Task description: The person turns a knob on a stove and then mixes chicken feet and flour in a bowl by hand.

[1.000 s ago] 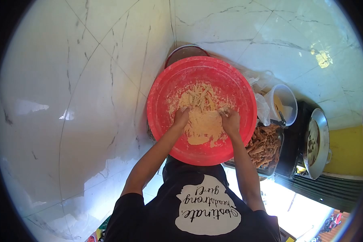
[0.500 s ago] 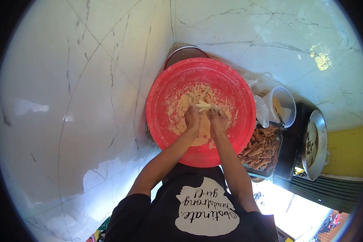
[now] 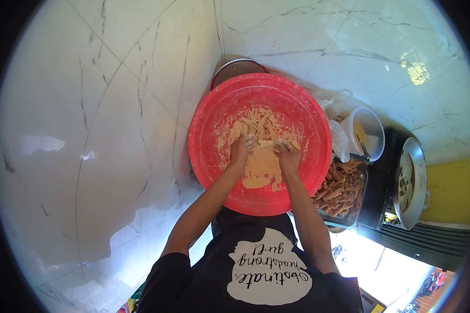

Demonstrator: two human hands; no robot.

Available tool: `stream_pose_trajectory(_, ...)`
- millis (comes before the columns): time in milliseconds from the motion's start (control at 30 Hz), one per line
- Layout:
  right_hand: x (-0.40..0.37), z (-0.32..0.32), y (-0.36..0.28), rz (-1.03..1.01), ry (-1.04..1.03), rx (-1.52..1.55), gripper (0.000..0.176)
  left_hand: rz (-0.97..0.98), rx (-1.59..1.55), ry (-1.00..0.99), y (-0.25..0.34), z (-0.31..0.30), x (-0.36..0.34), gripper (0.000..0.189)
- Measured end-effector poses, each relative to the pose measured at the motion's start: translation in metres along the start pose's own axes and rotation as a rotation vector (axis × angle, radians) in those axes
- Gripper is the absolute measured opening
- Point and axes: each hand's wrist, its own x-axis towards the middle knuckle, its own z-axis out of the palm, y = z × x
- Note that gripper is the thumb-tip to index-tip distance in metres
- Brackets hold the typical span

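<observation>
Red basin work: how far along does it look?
Done: a tray of browned pieces sits beside the red basin. In hand: left hand and right hand work pale strips into batter. Left: those strips all look unfried, and much batter pools in the basin.

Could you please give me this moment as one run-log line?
left hand: in batter | right hand: on strips | grips: unclear | red basin: holds both | fried pieces: beside basin
</observation>
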Motion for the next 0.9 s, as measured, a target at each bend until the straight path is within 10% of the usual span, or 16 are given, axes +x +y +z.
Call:
stream_pose_trajectory(133, 0.006, -0.016, -0.006, -0.369, -0.028, -0.591, 0.018, 0.062, 0.172, 0.094, 0.003, -0.008, 0.002, 0.043)
stream_pose_trajectory(433, 0.008, -0.046, -0.053, -0.373, 0.013, -0.851, 0.018, 0.046, 0.319, -0.002, -0.005, -0.027, 0.012, 0.027)
stream_pose_trajectory(900, -0.045, -0.111, -0.093, -0.296, -0.116, -0.468, 0.014, 0.006, 0.450, 0.031, 0.007, -0.016, 0.003, 0.042)
